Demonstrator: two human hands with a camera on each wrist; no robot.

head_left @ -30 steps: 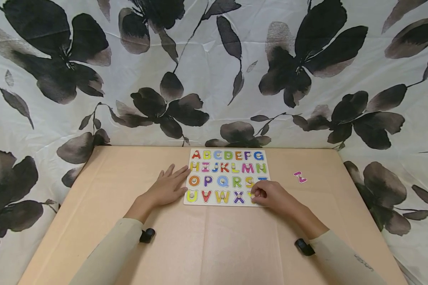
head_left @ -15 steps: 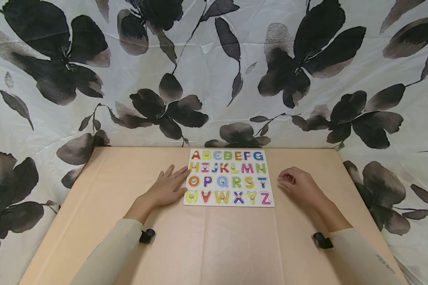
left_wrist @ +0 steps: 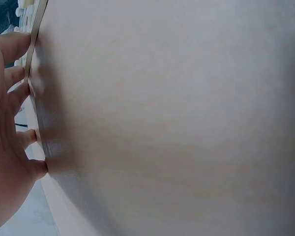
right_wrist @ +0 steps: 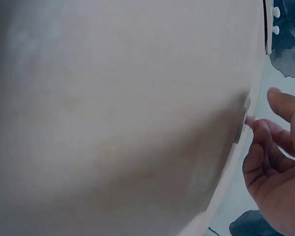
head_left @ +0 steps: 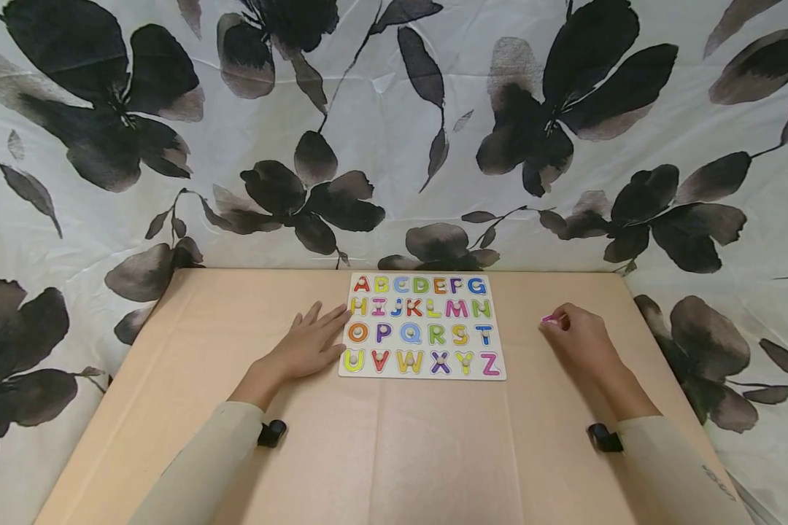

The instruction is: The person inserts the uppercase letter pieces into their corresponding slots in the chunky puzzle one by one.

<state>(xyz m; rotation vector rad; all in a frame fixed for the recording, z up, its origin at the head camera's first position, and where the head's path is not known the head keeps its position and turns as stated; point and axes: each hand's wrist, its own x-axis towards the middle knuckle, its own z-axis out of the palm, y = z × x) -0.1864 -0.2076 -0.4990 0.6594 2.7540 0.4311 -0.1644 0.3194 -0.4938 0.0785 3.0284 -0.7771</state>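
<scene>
A white alphabet puzzle board (head_left: pixel 422 377) with colourful knobbed letters lies on the table. My left hand (head_left: pixel 308 346) rests flat with spread fingers at its left edge; in the left wrist view, the thumb (left_wrist: pixel 17 45) touches the board's side. To the right of the board, my right hand (head_left: pixel 581 339) is at a pink letter Z piece (head_left: pixel 549 319), mostly covered by the fingers. In the right wrist view the piece (right_wrist: pixel 242 125) lies on the table, seen edge-on. A fingertip is right at it, the thumb (right_wrist: pixel 281 102) stands apart, and the other fingers are curled.
The light wooden table (head_left: pixel 443 452) extends around the board. Behind it hangs a white cloth (head_left: pixel 433 197) with dark flowers. On the board, the bottom-right Z recess (head_left: pixel 490 364) shows a flat pink Z with no knob.
My right hand has left the board's lower right corner, around the letter Y, and moved right to the pink Z piece. The left hand has stayed in place.
</scene>
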